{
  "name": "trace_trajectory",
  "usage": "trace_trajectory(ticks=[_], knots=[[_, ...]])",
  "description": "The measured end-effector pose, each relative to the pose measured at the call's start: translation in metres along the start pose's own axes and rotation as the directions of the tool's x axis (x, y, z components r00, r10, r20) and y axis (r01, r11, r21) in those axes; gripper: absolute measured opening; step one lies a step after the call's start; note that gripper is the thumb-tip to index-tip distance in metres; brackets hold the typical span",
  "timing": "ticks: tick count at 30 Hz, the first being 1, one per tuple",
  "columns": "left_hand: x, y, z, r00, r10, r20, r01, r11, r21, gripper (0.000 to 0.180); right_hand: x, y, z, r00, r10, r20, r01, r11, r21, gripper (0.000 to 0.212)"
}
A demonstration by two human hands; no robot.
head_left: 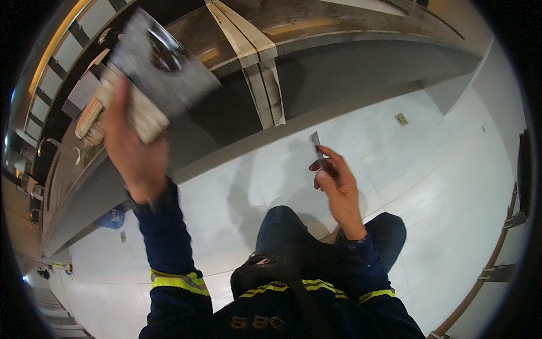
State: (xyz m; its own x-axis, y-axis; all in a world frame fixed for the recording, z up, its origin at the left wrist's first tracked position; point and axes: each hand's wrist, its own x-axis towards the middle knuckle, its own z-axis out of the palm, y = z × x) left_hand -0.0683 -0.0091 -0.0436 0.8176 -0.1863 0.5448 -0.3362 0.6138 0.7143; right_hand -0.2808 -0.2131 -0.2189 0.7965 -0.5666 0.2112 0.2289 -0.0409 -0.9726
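Note:
My left hand [135, 152] is closed around the pale handle of a wide putty knife [186, 85], raised over the counter's left part. Its broad grey metal blade carries a dark, glossy smear; hand and blade are blurred by motion. Lower and to the right, my right hand [340, 195] pinches a narrow putty knife [315, 139], its small blade pointing up toward the counter. Between the hands, two strips of masking tape [243, 44] run over the counter's edge and down its front, with a dark seam between them. Neither hand touches the strips.
The curved dark counter [361, 68] has a grey front. A brush [93, 127] and a pale box-like thing [83, 90] lie on its left part. Something blue [110, 219] stands below. The pale tiled floor has a small drain grate [401, 119]; a rail [499, 254] curves along the right.

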Motion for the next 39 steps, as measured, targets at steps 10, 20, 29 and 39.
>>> trace_trajectory(ticks=[10,20,29,39], knots=[[-0.126,-0.060,0.080,0.569,-0.754,0.328,0.820,0.495,-0.286,0.036,0.004,-0.068,-0.046,0.897,-0.325,0.298,0.288,0.944,0.163,0.042],[-0.065,0.001,0.018,0.891,-0.405,0.206,0.443,0.876,-0.192,0.037,0.044,-0.062,-0.001,0.897,-0.407,0.170,0.439,0.783,-0.441,0.040],[0.072,0.006,0.007,0.968,0.219,0.124,-0.243,0.942,0.232,0.034,0.096,-0.076,0.064,0.726,-0.685,0.067,0.586,0.564,-0.582,0.036],[0.065,0.000,0.006,0.956,0.275,0.104,-0.292,0.847,0.443,0.031,0.102,-0.076,0.076,0.738,-0.673,0.049,0.543,0.549,-0.635,0.036]])
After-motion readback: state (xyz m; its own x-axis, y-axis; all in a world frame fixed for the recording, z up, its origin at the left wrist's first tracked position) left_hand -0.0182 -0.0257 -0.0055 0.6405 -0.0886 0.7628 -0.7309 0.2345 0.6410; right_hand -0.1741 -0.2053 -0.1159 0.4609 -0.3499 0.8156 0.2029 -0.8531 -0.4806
